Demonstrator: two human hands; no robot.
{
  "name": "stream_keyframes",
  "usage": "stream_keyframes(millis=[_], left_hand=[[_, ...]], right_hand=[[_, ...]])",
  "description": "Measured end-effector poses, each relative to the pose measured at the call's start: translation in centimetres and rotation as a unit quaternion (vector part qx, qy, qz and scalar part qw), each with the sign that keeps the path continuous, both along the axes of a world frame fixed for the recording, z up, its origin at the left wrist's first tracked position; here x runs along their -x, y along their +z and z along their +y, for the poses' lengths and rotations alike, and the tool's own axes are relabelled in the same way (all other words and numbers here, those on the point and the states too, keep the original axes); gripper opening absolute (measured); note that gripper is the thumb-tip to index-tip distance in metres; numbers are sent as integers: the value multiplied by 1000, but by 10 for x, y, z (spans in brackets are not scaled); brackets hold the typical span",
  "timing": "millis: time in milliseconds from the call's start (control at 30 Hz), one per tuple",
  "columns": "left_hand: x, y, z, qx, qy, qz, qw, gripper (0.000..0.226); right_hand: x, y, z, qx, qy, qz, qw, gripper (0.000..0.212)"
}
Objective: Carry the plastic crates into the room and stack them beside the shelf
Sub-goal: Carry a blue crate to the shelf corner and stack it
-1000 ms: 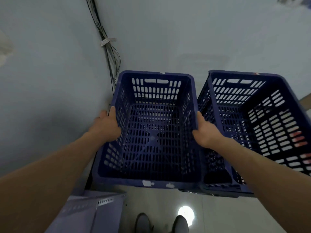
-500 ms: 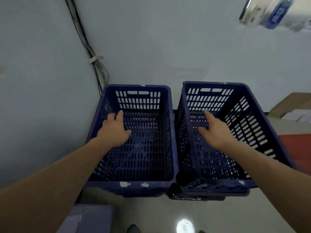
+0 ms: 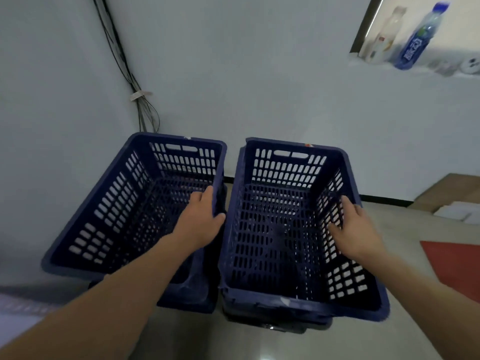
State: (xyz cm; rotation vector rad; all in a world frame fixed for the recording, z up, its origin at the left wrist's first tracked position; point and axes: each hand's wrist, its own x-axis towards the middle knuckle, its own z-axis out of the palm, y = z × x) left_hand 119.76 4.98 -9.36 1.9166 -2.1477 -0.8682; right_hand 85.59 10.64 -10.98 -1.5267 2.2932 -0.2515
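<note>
Two dark blue slotted plastic crates stand side by side against the white wall, each on top of other crates. My left hand (image 3: pixel 200 219) reaches across the left crate (image 3: pixel 117 203). Its straight fingers touch that crate's right rim, at the gap between the two. My right hand (image 3: pixel 355 227) is on the right wall of the right crate (image 3: pixel 275 229), thumb inside and fingers over the rim. Both crates hold nothing.
A bundle of black cables (image 3: pixel 140 110) runs down the wall corner behind the left crate. A blurred grey shelf edge (image 3: pixel 18 302) shows at the lower left. Cardboard boxes (image 3: pixel 452 196) and a red mat (image 3: pixel 457 266) lie on the floor to the right. Bottles (image 3: pixel 415 37) stand on a window ledge.
Both hands let go of the left crate's side rims and moved right. The left hand is now at the gap between the crates, the right hand at the right crate's far wall. The view rose.
</note>
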Motion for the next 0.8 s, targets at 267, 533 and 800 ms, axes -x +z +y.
stream_keyframes(millis=[267, 533, 800], left_hand=[[54, -54, 0, -129, 9, -28, 991, 90], [58, -64, 11, -82, 41, -81, 993, 89], [57, -70, 16, -64, 87, -50, 993, 92]], right_hand=[[43, -49, 10, -29, -56, -16, 998, 82], [52, -51, 10, -34, -25, 30, 999, 91], [45, -57, 20, 22, -63, -30, 997, 87]])
